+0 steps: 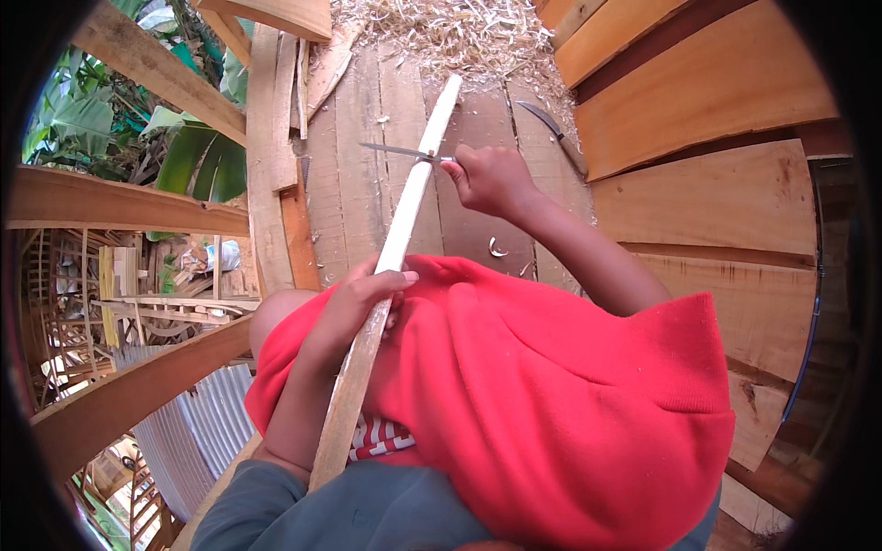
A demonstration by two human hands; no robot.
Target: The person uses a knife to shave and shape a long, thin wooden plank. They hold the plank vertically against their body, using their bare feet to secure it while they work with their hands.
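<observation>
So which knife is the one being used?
Start at the red cloth over the lap and follow the long pale wooden strip up. The knife lies across it, gripped by the right hand. The other curved blade lies alone on the planks.

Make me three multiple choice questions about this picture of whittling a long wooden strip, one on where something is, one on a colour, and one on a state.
1. Where does the second, curved knife lie?
A. On the plank floor by the wood shavings
B. On the lap
C. In the left hand

2. What colour is the cloth over the lap?
A. Blue
B. Red
C. White

3. How is the wooden strip held?
A. Lying loose on the floor
B. Left hand grips it while the right hand's knife meets it
C. Both hands off it

Answers:
1 A, it rests on the plank floor near the shavings.
2 B, plainly red.
3 B, left hand wraps it; right hand sets the knife across it.
</observation>
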